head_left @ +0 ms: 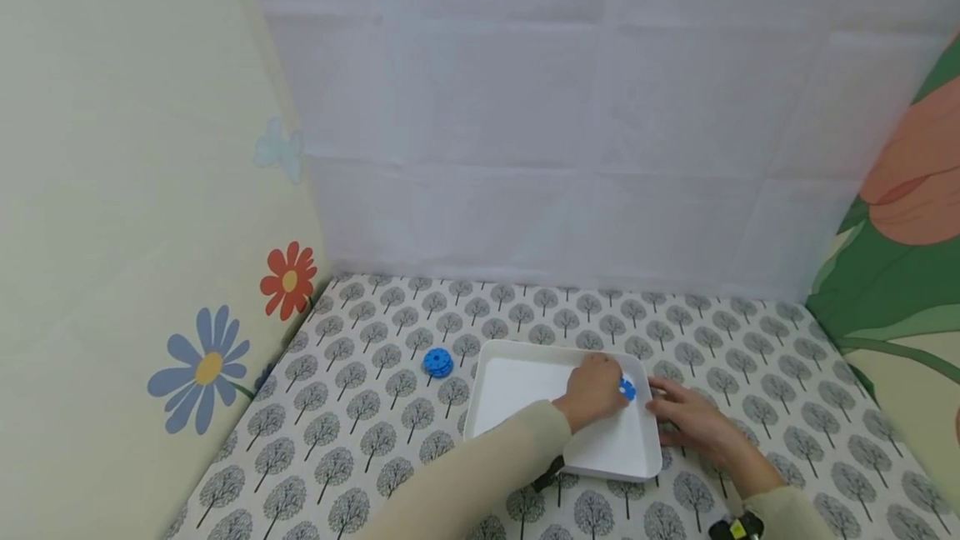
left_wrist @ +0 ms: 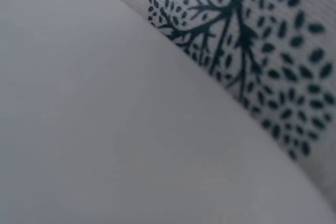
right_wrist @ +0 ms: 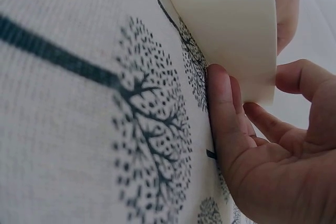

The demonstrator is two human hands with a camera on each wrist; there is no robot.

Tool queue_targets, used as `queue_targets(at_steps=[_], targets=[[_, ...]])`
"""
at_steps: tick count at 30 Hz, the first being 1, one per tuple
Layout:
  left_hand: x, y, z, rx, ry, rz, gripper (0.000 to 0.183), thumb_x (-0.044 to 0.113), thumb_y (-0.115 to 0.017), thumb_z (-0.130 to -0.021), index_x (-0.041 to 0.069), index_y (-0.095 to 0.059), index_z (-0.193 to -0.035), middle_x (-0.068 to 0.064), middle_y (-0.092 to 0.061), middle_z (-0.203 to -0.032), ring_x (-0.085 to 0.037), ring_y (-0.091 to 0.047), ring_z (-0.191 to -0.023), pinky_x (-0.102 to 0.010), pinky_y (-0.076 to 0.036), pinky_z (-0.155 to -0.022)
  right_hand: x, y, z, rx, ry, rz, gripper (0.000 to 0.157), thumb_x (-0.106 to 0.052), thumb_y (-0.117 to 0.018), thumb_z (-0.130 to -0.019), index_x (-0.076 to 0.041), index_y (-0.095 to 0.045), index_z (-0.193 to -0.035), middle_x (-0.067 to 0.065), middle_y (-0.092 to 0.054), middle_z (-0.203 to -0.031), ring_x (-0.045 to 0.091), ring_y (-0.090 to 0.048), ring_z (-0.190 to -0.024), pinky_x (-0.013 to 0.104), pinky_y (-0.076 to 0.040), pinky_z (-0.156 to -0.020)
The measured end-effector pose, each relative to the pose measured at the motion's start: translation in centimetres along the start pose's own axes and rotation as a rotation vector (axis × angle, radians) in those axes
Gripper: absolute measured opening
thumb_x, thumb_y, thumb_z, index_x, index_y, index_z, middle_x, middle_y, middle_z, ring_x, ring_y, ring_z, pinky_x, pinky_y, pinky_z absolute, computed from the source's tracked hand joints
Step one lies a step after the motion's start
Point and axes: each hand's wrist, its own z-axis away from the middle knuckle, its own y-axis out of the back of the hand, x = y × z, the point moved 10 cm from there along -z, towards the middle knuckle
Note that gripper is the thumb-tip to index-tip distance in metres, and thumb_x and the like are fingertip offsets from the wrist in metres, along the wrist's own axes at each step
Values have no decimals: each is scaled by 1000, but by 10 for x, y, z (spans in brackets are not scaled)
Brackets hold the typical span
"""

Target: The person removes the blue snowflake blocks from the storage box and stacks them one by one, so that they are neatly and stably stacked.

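Reaching over the white tray (head_left: 517, 386), my left hand (head_left: 594, 390) has its fingers curled at a blue notched disc (head_left: 627, 390) near the tray's right side. Part of the disc is hidden behind the fingers. My right hand (head_left: 693, 419) touches the tray's right wall from outside. In the right wrist view, its fingers (right_wrist: 223, 98) spread along the wall, one low by the cloth and another at the rim. The left wrist view shows a broad pale surface beside the cloth, and no hand.
Left of the tray, a small stack of blue discs (head_left: 438, 362) sits on the tree-patterned cloth (head_left: 375, 407). White sheeting (head_left: 525, 148) hangs behind the table. Panels with painted flowers (head_left: 208, 368) stand at both sides.
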Motion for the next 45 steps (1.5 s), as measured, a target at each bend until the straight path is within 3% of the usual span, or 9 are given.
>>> queue_targets(at_steps=[8,18,25,33,45], targets=[[-7,-8,-3,-31,49,68,39,37,-84,-81,14,-71,-109,-2,-62,-121,-12,-55,-97,-27,-52,-86,-1,0,1,-4,5,5,70,-20,-61,-95,-5,-32,-157,28,-51,-140,31,-65,-111,45,-59,-85],[4,-1,3,-5,23,31,41,34,-89,-75,18,-63,-102,6,-57,-90,-9,-51,-78,-24,-47,-68,1,1,1,15,-12,24,71,-21,-63,-95,-6,-32,-157,26,-53,-137,31,-65,-111,44,-59,-85],[6,-3,3,2,4,25,40,32,-88,-77,20,-62,-105,7,-56,-88,-8,-51,-74,-23,-45,-66,0,1,1,7,-5,23,70,-21,-62,-95,-6,-32,-157,26,-53,-137,29,-65,-109,44,-59,-85],[7,-3,2,-6,-34,-5,35,32,-85,-81,15,-65,-104,5,-59,-87,-8,-52,-75,-20,-46,-64,0,2,0,6,2,28,70,-20,-61,-95,-5,-32,-157,27,-53,-137,29,-65,-109,44,-59,-85],[12,-2,4,-24,-58,-134,32,38,-83,-83,14,-71,-100,4,-58,-83,-9,-49,-75,-22,-46,-65,0,0,2,-4,22,14,69,-17,-59,-95,-3,-31,-156,25,-55,-133,28,-65,-108,44,-59,-85]])
